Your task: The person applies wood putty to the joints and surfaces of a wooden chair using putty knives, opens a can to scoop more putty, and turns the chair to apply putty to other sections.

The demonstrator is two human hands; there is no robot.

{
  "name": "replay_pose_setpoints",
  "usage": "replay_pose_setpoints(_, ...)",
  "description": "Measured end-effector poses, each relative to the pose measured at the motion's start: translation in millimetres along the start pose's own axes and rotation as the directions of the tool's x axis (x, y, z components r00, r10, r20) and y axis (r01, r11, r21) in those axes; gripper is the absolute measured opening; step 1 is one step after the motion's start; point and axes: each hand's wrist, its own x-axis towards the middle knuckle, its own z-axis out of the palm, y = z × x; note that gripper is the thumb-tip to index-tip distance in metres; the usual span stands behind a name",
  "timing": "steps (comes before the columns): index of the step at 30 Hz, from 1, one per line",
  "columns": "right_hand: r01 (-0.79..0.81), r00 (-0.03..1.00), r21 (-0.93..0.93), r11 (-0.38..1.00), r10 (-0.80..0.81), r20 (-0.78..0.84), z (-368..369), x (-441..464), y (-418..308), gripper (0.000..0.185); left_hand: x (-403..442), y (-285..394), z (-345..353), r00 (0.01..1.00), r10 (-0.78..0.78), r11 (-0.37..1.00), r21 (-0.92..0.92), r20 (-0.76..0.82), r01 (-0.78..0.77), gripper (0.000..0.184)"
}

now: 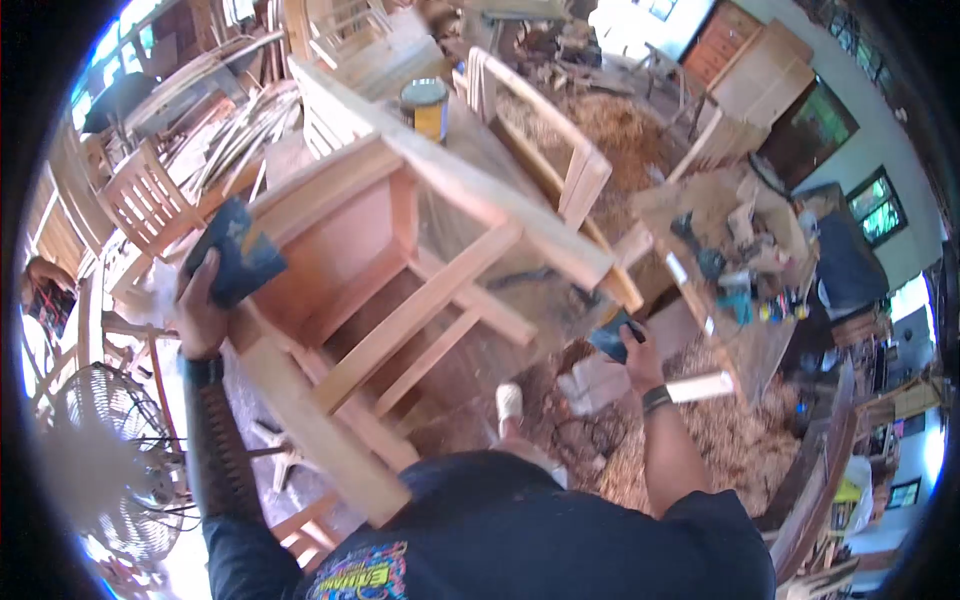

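A bare wooden chair (345,255) lies tipped in front of me, its legs and rails pointing toward my body. At its left side my left hand (200,310) is closed on a dark blue-grey sheet of sandpaper (235,255), which lies against the frame near the seat. Off to the right, my right hand (642,358) grips a smaller folded piece of sandpaper (612,338). That piece is just below the end of a long chair post (575,255); whether it touches the wood I cannot tell.
A yellow-labelled can (428,108) stands behind the chair. Right of me is a cluttered workbench (665,215), with wood shavings (740,440) on the floor below. A pedestal fan (115,460) stands at left, near another slatted chair (150,205). Part of another person (50,290) shows at the left edge.
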Motion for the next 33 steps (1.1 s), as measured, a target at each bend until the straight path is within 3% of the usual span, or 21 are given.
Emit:
replay_pose_setpoints(1,0.103,0.993,-0.093,0.990,-0.097,0.059,4.7,26.0,-17.5,0.044,-1.5,4.2,0.9,0.980,-0.197,0.965,-0.179,-0.011,0.192,0.036)
replay_pose_setpoints(2,0.098,0.991,-0.056,0.994,-0.093,0.100,11.3,53.7,-26.4,0.043,0.8,29.3,-4.4,0.911,-0.413,0.842,-0.374,0.019,0.389,0.038)
replay_pose_setpoints(4,0.073,0.979,0.017,0.997,-0.075,0.190,26.6,108.6,-43.0,0.041,1.3,74.6,-11.1,0.833,-0.551,0.611,-0.658,0.046,0.441,0.043)
replay_pose_setpoints(6,0.387,0.902,-0.196,0.901,-0.326,0.282,45.4,145.0,-74.1,0.040,-13.4,113.8,-16.5,0.784,-0.621,0.512,-0.751,0.012,0.417,0.043)
replay_pose_setpoints(8,0.350,0.864,-0.060,0.935,-0.298,0.406,60.8,200.3,-65.5,0.041,-38.5,132.5,-20.1,0.735,-0.676,0.440,-0.778,0.041,0.448,0.039)
replay_pose_setpoints(10,0.315,0.793,0.089,0.945,-0.313,0.522,95.4,224.1,-95.8,0.040,-62.8,146.2,-12.2,0.627,-0.777,0.470,-0.714,-0.056,0.519,0.038)
replay_pose_setpoints(12,0.315,0.718,0.186,0.931,-0.362,0.594,130.2,241.8,-111.6,0.039,-84.0,137.3,-3.9,0.643,-0.752,0.598,-0.559,-0.144,0.574,0.038)
replay_pose_setpoints(14,0.469,0.621,0.173,0.866,-0.463,0.633,163.1,264.8,-112.4,0.038,-79.6,154.3,6.4,0.645,-0.739,0.659,-0.410,-0.197,0.630,0.038)
replay_pose_setpoints(16,0.499,0.568,0.210,0.841,-0.500,0.653,195.0,268.4,-127.1,0.036,-55.6,184.6,20.8,0.609,-0.764,0.630,-0.445,-0.211,0.637,0.038)
replay_pose_setpoints(18,0.506,0.541,0.260,0.822,-0.538,0.647,221.8,264.6,-134.1,0.035,-35.3,209.8,34.0,0.542,-0.820,0.517,-0.644,-0.184,0.564,0.038)
replay_pose_setpoints(22,0.541,0.468,0.364,0.758,-0.631,0.619,277.2,268.7,-154.6,0.036,-29.5,214.2,50.6,0.534,-0.797,0.567,-0.654,-0.282,0.500,0.035)
replay_pose_setpoints(24,0.574,0.403,0.396,0.716,-0.669,0.625,310.0,274.6,-169.4,0.038,-28.4,220.5,51.0,0.515,-0.802,0.587,-0.559,-0.302,0.586,0.036)
replay_pose_setpoints(27,0.731,0.267,0.389,0.561,-0.759,0.594,352.9,278.2,-197.9,0.036,-27.8,222.0,55.9,0.483,-0.811,0.581,-0.550,-0.330,0.600,0.038)
replay_pose_setpoints(29,0.742,0.162,0.452,0.495,-0.786,0.596,384.4,289.7,-196.7,0.035,-30.6,216.9,51.2,0.502,-0.805,0.586,-0.555,-0.315,0.591,0.038)
replay_pose_setpoints(31,0.772,0.071,0.421,0.477,-0.722,0.689,399.1,295.4,-198.8,0.035,-30.0,214.6,50.4,0.472,-0.806,0.590,-0.554,-0.357,0.587,0.038)
replay_pose_setpoints(33,0.799,-0.067,0.484,0.357,-0.746,0.663,411.1,301.5,-204.7,0.036,-34.4,211.8,48.9,0.429,-0.809,0.588,-0.558,-0.402,0.585,0.038)
